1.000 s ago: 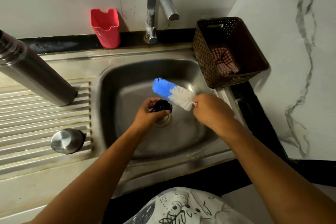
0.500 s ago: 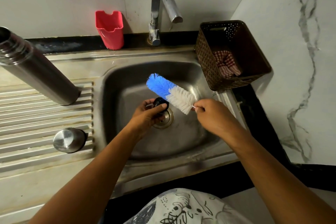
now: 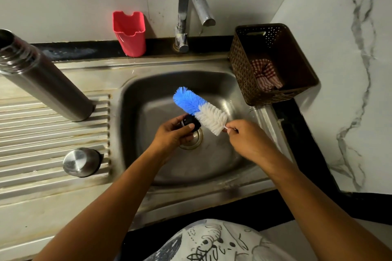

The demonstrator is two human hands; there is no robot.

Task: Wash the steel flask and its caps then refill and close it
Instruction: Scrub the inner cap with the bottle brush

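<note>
While the left hand (image 3: 171, 133) curls round a small black cap (image 3: 192, 122) above the drain (image 3: 194, 141) of the sink (image 3: 146, 99), the right hand (image 3: 248, 140) pinches the thin handle of a blue-and-white bottle brush (image 3: 199, 108), its white bristles against the cap. On the ribbed draining board (image 3: 42, 133) to the left, the open steel flask (image 3: 46, 82) stands at the far side, and a steel cap (image 3: 80, 162) sits nearer.

The one camera, worn on the head, looks forward and steeply down from near onto the sink (image 3: 135, 82), the wall at the far side.
</note>
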